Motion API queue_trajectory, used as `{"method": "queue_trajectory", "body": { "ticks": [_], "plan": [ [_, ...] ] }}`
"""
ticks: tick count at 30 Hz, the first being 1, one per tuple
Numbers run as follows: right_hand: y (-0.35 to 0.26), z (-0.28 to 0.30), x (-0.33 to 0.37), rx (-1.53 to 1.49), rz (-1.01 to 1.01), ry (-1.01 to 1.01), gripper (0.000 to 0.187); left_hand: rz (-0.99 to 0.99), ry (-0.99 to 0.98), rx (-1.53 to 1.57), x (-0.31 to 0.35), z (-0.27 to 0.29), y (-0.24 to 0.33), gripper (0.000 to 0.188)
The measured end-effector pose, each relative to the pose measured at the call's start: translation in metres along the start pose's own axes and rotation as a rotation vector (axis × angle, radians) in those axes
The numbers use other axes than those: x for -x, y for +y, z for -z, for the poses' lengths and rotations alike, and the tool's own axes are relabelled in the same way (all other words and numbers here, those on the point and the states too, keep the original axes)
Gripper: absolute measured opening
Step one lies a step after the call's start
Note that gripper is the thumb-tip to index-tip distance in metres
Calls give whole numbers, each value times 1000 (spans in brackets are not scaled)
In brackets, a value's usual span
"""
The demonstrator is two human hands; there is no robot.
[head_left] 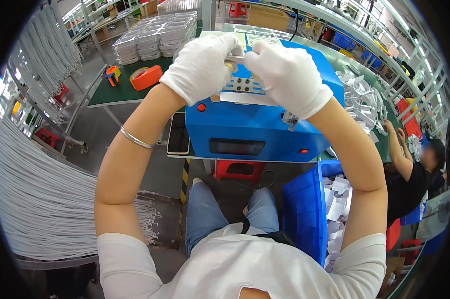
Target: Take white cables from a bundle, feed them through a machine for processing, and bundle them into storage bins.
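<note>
Both my hands wear white gloves and meet above a blue machine (284, 132). My left hand (202, 65) is closed, with thumb and fingers pinched together at the machine's top. Close beside it, my right hand (284, 74) is curled in a pinch too. A small pale piece (235, 59) shows between the fingertips; its kind is hidden by the gloves. Just below the hands sits a metal fixture plate (242, 85) with dark screws, and under it a white strip (250, 98) along the machine's front edge. A red button (201, 107) lies below my left wrist.
Stacked clear trays (157, 37) and an orange tape roll (146, 77) stand left on the green table. A phone (178, 134) lies beside the machine. White pieces (359, 99) pile up at right. A blue bin (302, 214) holds more. A co-worker (417, 169) works at far right.
</note>
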State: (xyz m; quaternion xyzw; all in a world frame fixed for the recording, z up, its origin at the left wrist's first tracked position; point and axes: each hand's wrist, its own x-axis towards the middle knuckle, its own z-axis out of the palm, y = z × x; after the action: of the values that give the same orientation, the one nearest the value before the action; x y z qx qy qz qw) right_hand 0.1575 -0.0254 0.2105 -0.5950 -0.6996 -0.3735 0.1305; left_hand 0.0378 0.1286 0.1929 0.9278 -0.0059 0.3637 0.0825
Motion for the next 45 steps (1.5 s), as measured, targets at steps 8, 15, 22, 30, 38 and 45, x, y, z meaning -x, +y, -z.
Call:
{"method": "queue_trajectory", "body": {
  "ticks": [8,15,22,30,38,45],
  "plan": [
    [15,0,-19,-856,-758,-365,11,11,24,23,2,0,1,15],
    [17,-2,-16,-727,-703,-435,25,1,118,123,11,-6,-2,22],
    [31,12,15,-1039,-794,-272,49,432,329,772,73,-36,13,33],
    [20,3,11,-948,-743,-421,32,523,746,1011,89,-65,52,36],
    [17,-8,8,-555,-525,-288,22,458,238,2375,93,-113,44,40],
    [22,33,12,-767,-380,-185,18,232,388,2407,73,-50,94,66]
  ]
}}
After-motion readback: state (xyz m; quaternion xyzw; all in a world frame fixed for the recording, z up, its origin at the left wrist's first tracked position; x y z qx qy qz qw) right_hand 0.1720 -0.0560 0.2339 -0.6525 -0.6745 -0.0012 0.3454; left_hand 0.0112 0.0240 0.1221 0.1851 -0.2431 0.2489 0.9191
